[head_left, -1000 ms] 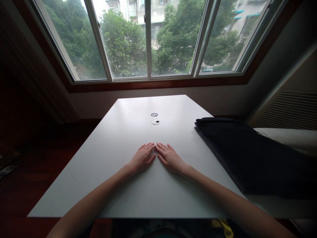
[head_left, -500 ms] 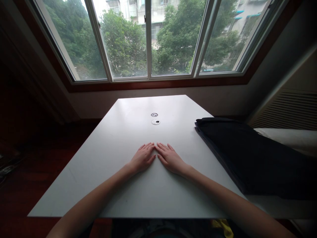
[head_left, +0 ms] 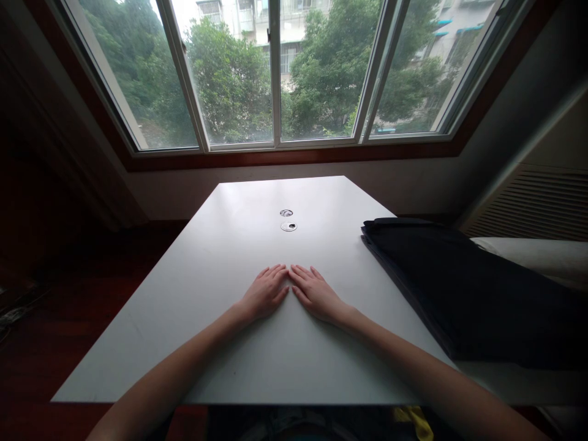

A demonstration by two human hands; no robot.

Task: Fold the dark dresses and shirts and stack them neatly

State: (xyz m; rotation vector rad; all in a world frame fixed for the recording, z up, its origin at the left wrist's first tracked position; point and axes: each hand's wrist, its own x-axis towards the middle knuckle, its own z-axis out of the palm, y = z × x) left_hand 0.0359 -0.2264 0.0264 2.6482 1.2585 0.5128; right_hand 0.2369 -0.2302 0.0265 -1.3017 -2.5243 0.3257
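Resting left hand [head_left: 264,294], right hand [head_left: 316,295] flat, spread on white table [head_left: 294,367] — two grommets [head_left: 288,226] ahead.

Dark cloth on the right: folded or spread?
Folded: the dark cloth forms a flat pile, with layered edges along its left side.

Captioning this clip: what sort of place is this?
Probably an upper-floor office or home room: a white table with cable grommets, and a wide window overlooking treetops and apartment blocks.
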